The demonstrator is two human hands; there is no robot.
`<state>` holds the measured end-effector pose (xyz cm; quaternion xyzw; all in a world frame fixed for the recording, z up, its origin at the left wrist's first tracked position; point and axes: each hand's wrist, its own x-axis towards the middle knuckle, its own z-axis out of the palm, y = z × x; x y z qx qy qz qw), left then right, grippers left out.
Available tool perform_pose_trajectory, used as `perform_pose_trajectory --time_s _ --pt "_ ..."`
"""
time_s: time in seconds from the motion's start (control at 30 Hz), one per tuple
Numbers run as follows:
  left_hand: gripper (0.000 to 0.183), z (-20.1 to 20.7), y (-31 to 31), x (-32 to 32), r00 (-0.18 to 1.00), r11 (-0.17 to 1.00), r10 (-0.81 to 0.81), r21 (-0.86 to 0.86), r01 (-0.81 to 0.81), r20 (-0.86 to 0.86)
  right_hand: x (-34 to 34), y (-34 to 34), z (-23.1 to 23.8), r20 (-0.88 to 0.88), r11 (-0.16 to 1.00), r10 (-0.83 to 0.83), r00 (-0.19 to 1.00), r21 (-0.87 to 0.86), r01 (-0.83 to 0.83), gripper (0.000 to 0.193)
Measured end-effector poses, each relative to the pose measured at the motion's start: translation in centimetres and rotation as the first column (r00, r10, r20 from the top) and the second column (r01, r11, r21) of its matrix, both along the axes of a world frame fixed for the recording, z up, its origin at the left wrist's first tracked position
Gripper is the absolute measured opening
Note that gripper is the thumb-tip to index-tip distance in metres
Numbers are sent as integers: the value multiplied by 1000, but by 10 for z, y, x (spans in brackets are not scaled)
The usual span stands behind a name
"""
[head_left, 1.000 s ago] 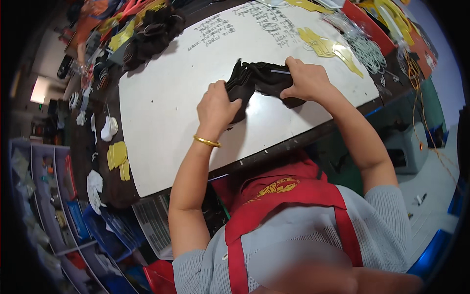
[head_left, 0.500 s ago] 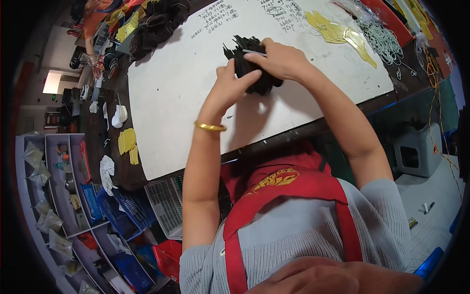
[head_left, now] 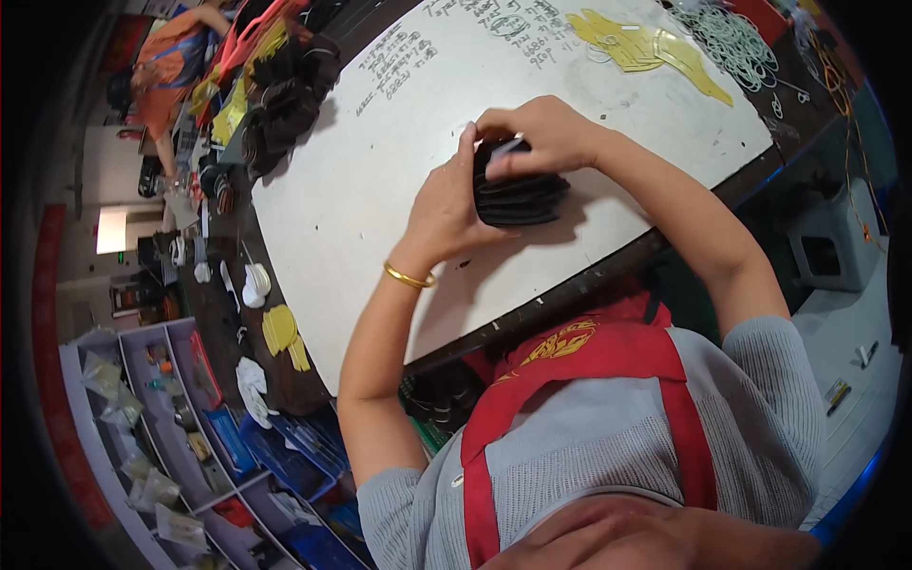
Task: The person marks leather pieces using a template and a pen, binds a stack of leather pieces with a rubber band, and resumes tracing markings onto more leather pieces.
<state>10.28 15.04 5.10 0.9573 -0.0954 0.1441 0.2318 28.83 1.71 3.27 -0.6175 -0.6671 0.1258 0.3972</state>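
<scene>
A stack of thin black pieces [head_left: 522, 201], perhaps fabric or leather, stands on the white board in front of me. My left hand [head_left: 448, 204] presses against its left side, thumb along the near edge and fingers up at the far corner. From the right, my right hand [head_left: 546, 142] grips its far top edge, with the fingers curled over. Under those fingers shows a small pale grey strip [head_left: 510, 150]; I cannot make out what it is. A gold bangle [head_left: 409, 275] circles my left wrist.
The white board [head_left: 361, 209] bears handwriting at the far side. Yellow templates [head_left: 627, 47] and pale green cord [head_left: 727, 47] lie far right. Dark bundles [head_left: 290, 104] sit far left. Yellow pieces [head_left: 282, 332] rest at the left edge. A person in orange [head_left: 171, 71] works beyond.
The black stack has been turned and brought nearer, its layered edges now facing me. Both hands shifted with it, the left one flattening along its side. My view has tilted slightly.
</scene>
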Motion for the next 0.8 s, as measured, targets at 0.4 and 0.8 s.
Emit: perform_pose_trajectory --time_s 0.4,0.8 --pt "152 29 -33 13 672 809 586 366 -460 -452 -10 -4 -30 -983 950 -139 121 -98 295 55" --pt "142 5 28 14 719 778 527 -82 -623 -454 7 1 -23 -991 974 -125 -45 -131 183 61"
